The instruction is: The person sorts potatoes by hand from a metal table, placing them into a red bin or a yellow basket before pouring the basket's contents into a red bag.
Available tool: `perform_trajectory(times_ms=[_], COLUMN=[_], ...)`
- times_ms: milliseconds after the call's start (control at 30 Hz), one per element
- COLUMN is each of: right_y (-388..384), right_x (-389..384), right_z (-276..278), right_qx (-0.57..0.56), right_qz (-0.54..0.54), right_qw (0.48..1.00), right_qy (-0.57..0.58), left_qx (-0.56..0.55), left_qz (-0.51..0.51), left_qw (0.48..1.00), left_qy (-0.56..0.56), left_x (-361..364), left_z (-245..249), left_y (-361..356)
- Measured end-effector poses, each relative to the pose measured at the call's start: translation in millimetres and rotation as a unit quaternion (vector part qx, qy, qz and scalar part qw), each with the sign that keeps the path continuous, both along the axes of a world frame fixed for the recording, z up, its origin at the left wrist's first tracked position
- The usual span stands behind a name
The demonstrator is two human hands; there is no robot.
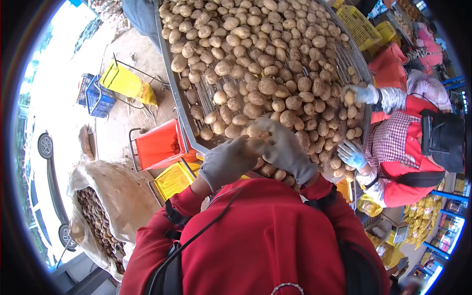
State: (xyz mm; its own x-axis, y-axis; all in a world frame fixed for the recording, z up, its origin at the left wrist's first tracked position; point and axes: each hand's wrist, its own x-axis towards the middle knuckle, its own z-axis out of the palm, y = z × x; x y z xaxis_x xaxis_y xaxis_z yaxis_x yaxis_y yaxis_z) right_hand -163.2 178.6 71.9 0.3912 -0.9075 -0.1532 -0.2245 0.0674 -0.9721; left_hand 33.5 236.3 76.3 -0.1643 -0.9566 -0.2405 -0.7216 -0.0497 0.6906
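Observation:
Both my hands wear grey gloves and meet at the near edge of a large metal sorting table [171, 81] heaped with potatoes. My left hand [226, 161] is closed around one side of a brownish potato [255, 146]. From the other side, my right hand [286, 150] curls over the same potato, its fingers bent and partly covering it. Loose potatoes [268, 86] lie just beyond my fingers, thinning out toward the left, where the slatted bed shows.
At right, a co-worker in a checked apron [391, 142] reaches onto the table with gloved hands. Left stand a red bag on a frame [156, 146], yellow bags [176, 180], blue crates [100, 98] and a big sack of potatoes [118, 191]. A yellow crate [355, 27] is behind.

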Motion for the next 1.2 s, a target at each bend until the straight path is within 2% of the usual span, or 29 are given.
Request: perform_trajectory(times_ms=[67, 133, 167, 233, 267, 367, 400, 500, 567, 600, 633, 667, 733, 833, 867, 967, 1033, 1067, 1167, 1200], right_y=[2, -7, -10, -16, -14, 4, 5, 5, 6, 3, 2, -2, 3, 33, 33, 28, 30, 32, 20, 13], right_x=[9, 5, 1, -9, -15, -2, 2, 3, 0, -4, -15, -23, -39, -23, -23, -16, -16, -16, -23, -31], right_z=[-22, -28, -33, -42, -27, -19, -1, -16, -41, -52, -58, -53, -60, -25, -22, -23, -39, -46, -59, -57], right_qx=[-0.2, -0.172, -0.153, -0.121, 0.046, -0.089, -0.27, -0.409, -0.327, -0.284, -0.14, 0.009, 0.121, 0.046, 0.052, -0.195, -0.251, -0.277, -0.159, -0.068], right_qz=[0.056, 0.079, 0.05, -0.001, -0.029, 0.01, 0.037, 0.065, 0.067, -0.008, -0.056, -0.098, -0.063, -0.01, 0.014, 0.029, 0.015, 0.005, -0.103, -0.103], right_qw=[0.975, 0.971, 0.984, 0.989, 0.984, 0.977, 0.959, 0.91, 0.942, 0.957, 0.988, 0.986, 0.966, 0.978, 0.983, 0.98, 0.968, 0.961, 0.981, 0.988], right_qy=[0.08, 0.146, 0.071, -0.087, -0.169, -0.195, -0.076, 0.01, -0.019, 0.051, -0.041, -0.134, -0.22, -0.203, -0.176, -0.041, -0.027, -0.018, 0.046, 0.09], left_qx=[-0.023, -0.033, -0.039, 0.087, 0.15, 0.2, 0.185, 0.163, 0.209, 0.231, 0.24, 0.245, 0.256, 0.272, 0.275, 0.269, 0.257, 0.274, 0.3, 0.289], left_qz=[-0.014, -0.024, -0.03, 0.009, 0.037, 0.049, 0.03, 0.005, 0.027, 0.036, 0.027, 0.021, 0.013, -0.018, -0.029, -0.052, -0.049, -0.041, -0.023, -0.016], left_qw=[0.999, 0.998, 0.997, 0.995, 0.984, 0.97, 0.975, 0.972, 0.943, 0.926, 0.906, 0.883, 0.835, 0.85, 0.841, 0.815, 0.796, 0.806, 0.831, 0.842], left_qy=[-0.019, -0.039, -0.054, 0.04, 0.091, 0.127, 0.123, 0.17, 0.256, 0.296, 0.348, 0.4, 0.487, 0.45, 0.465, 0.51, 0.546, 0.523, 0.467, 0.456], left_x=[-6, -7, -4, 4, 7, 11, 14, 14, 14, 15, 17, 20, 22, 27, 23, 17, 17, 17, 9, 8], left_z=[3, -6, -8, -5, -5, 4, -12, -31, -43, -45, -41, -34, -20, -34, -31, -22, -31, -27, -16, -16], left_y=[-3, -1, -1, -3, -2, -2, 1, 3, 4, 3, 4, 5, 8, 11, 9, 5, 7, 6, 4, 6])
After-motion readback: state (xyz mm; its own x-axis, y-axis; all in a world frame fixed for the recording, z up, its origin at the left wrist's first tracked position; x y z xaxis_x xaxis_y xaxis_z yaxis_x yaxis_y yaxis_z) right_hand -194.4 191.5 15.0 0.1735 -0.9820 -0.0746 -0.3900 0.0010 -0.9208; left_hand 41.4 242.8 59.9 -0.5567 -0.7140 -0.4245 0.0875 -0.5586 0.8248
